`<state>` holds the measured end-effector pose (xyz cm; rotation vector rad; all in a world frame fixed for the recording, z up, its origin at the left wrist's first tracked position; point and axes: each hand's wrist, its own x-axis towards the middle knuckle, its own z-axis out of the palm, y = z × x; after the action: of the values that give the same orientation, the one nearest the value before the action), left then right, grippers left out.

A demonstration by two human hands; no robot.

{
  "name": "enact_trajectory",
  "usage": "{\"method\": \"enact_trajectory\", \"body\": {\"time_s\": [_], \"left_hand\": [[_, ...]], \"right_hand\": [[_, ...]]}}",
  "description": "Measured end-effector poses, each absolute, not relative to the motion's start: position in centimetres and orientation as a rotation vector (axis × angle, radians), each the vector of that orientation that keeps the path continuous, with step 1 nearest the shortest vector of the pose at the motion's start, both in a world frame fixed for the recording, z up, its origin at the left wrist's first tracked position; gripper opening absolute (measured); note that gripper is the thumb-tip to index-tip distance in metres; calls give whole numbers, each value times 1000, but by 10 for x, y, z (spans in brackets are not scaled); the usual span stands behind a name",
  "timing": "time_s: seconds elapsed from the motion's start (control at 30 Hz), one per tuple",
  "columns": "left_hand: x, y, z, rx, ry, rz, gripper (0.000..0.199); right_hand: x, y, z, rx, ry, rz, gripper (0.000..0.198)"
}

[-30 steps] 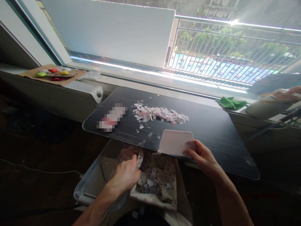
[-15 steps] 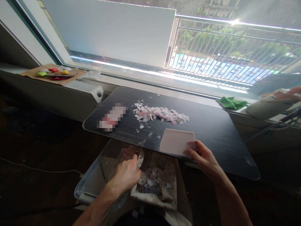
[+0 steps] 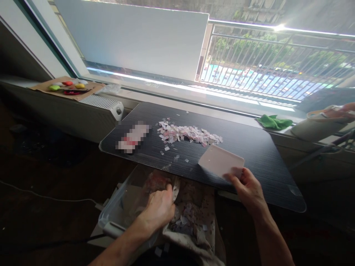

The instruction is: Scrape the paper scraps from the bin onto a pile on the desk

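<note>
My right hand grips a flat white dough-scraper-like plastic piece by its right end. The scraper is tilted over the near side of the dark table. Beyond it, to the left, a long heap of small pale paper-like scraps lies on the table, with loose scraps around it. Below the near edge, my left hand is closed on the edge of a stained, spotted cloth, beside a clear plastic bin. More scraps lie in the cloth. The left fingertips are partly hidden.
A blurred-out pale and red item lies on the table's left. A green cloth and a pale container sit on the sill at right. Coloured items rest on brown paper at left, near a radiator.
My right hand has moved right and lifted and turned the scraper off its flat position. My left hand, the cloth edge and the clear bin have shifted right.
</note>
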<state>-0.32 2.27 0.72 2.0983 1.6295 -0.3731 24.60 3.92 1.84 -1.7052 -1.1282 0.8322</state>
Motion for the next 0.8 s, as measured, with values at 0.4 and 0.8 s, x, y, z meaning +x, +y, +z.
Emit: {"method": "enact_trajectory", "body": {"time_s": [0.4, 0.8], "left_hand": [[26, 11, 13, 2167, 1534, -381, 53], [24, 15, 13, 2107, 1527, -372, 53]], "right_hand": [[215, 43, 8, -1575, -1198, 839, 26], [201, 69, 5, -1532, -1331, 846, 22]]}}
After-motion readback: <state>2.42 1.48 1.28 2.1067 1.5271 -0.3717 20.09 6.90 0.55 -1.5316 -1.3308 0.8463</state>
